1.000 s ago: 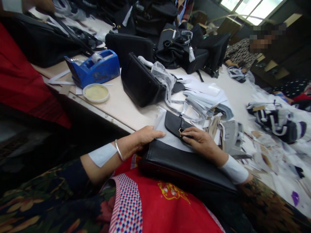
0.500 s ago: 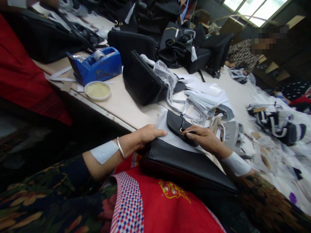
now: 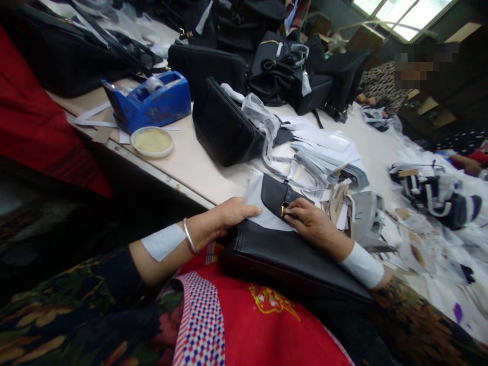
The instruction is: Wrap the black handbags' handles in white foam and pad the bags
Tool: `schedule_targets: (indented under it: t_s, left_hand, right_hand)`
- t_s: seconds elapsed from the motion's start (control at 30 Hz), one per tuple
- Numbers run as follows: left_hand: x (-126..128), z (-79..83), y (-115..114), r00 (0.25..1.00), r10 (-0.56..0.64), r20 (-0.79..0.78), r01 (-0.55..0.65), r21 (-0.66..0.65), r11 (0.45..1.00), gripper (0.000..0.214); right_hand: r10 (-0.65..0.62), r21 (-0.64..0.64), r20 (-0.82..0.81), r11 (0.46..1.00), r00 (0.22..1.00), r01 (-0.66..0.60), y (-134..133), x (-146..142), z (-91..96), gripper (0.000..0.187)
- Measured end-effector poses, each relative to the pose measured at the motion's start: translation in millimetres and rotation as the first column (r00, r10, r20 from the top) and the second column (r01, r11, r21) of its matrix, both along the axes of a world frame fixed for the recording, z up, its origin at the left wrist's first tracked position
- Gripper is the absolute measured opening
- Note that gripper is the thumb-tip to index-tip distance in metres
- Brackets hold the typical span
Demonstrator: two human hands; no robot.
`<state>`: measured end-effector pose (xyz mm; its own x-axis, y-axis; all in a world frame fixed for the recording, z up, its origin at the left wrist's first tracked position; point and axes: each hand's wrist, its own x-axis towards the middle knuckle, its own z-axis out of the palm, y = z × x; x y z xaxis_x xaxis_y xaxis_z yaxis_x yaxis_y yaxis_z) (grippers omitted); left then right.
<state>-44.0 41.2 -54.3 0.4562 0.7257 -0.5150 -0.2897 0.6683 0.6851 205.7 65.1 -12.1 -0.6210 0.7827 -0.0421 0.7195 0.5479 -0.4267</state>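
A black leather handbag [image 3: 290,259] lies tilted between my lap and the table edge. Over its upper face is a white protective sheet [image 3: 253,203], with the bag's black flap [image 3: 276,194] on top of it. My left hand [image 3: 236,211] grips the bag's left side, thumb pressed on the sheet and the other fingers hidden beneath. With fingers pinched together, my right hand [image 3: 314,226] holds the flap's gold buckle [image 3: 283,208] and the strap end there. The fingertips partly cover the strap.
On the table stand a blue tape dispenser [image 3: 152,104], a round dish of pale yellow stuff [image 3: 152,141], and another black bag [image 3: 226,124]. White paper sheets [image 3: 328,147] are stacked beyond my right hand. Several black bags crowd the back; a person [image 3: 385,84] sits at far right.
My right hand has shifted slightly left and turned at the flap, with its fingers now closer round the buckle. My left hand stays put on the bag.
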Motion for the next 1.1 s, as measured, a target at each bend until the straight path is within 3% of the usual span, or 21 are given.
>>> schedule_targets:
  t_s: [0.17, 0.37, 0.63, 1.1]
  left_hand:
    - [-0.4, 0.3, 1.1, 0.998, 0.011, -0.056, -0.011, 0.017, 1.000, 0.031]
    - [-1.2, 1.2, -0.5, 1.000, 0.010, -0.008, -0.010, 0.013, 1.000, 0.037]
    - [-2.0, 2.6, -2.8, 1.000, 0.013, 0.000, -0.013, 0.018, 1.000, 0.038]
    - [-2.1, 6.6, -4.9, 0.999, 0.018, 0.044, -0.018, -0.011, 1.000, 0.035]
  right_hand:
    - [0.064, 0.044, 0.094, 0.997, 0.993, -0.068, -3.1, -6.6, -3.0, 0.020]
    - [-0.067, -0.038, -0.068, 0.997, 0.995, 0.064, -3.8, 7.3, 0.5, 0.021]
    - [-0.162, -0.112, -0.155, 0.983, 0.975, 0.145, 0.6, 18.6, 2.9, 0.023]
    - [-0.241, -0.200, -0.230, 0.960, 0.943, 0.197, 2.3, 21.9, 5.7, 0.028]
